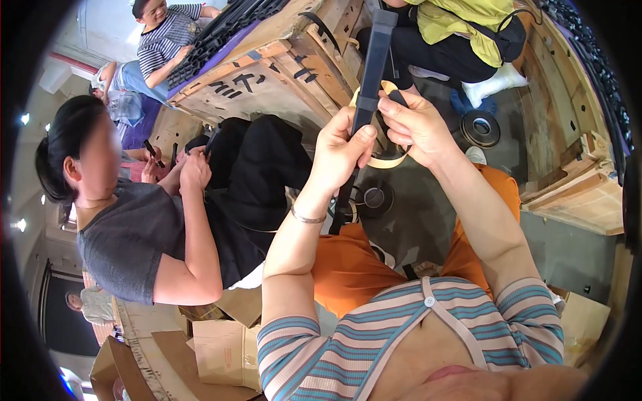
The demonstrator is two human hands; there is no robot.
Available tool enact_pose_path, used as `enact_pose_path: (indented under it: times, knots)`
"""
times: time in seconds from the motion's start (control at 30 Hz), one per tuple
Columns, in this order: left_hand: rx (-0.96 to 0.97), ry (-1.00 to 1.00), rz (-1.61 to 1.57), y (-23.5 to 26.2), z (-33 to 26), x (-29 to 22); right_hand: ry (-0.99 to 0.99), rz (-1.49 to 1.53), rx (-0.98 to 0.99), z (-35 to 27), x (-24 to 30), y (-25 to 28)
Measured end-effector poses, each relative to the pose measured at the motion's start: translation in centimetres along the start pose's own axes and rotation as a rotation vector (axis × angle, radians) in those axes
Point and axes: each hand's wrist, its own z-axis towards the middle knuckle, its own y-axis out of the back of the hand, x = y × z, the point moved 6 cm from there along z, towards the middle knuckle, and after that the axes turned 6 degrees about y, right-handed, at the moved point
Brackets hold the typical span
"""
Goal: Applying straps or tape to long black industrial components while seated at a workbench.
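Item: long black strip [372, 67], held upright above the lap. Left hand [341, 148] clenched round its middle, thumb pressing the front face. Right hand [416, 127] pinches a curling tan tape [390, 159] against the strip's right edge.

Handling, as judged: keep the left grip firm so the strip stays steady; feed the tape flat, without twist.

Surroundings: grey floor [568, 254] with a black tape roll [480, 128]; wooden crates [267, 73] ahead and right; cardboard boxes [221, 347] lower left; seated co-workers on the left and opposite.
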Motion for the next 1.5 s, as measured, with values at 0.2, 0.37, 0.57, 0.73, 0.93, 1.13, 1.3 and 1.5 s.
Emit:
enact_pose_path:
  times: [0.2, 0.37, 0.57, 0.73, 0.93, 1.13, 1.3, 1.5]
  knots:
    - [-0.030, -0.001, 0.010, -0.1, -0.4, -0.6, 0.107, -0.315, -0.168, -0.2, 0.8, 0.2]
    - [-0.041, -0.048, 0.015, -0.6, -0.1, -0.2, 0.180, -0.349, -0.252, -1.1, 1.4, -0.4]
    - [-0.015, -0.070, 0.023, -0.4, -0.3, -0.2, 0.205, -0.322, -0.199, -1.2, 1.1, -0.4]
    - [0.266, 0.115, -0.357, -1.2, 0.3, -0.1, 0.144, -0.318, -0.171, -1.5, 1.3, -1.2]
    - [0.489, 0.147, -0.674, -1.1, 1.1, -0.1, 0.094, -0.236, -0.067, -0.9, 0.9, -1.8]
    - [0.535, 0.173, -0.700, -1.7, 1.8, 0.7, 0.207, -0.233, -0.094, -1.4, 1.9, -2.5]
    - [0.480, 0.114, -0.556, -2.5, 2.0, 0.4, 0.367, -0.280, -0.154, -1.5, 2.3, -2.2]
    - [0.108, -0.124, -0.067, -1.4, 1.8, 0.0, 0.284, -0.445, -0.286, -1.5, 2.8, -1.9]
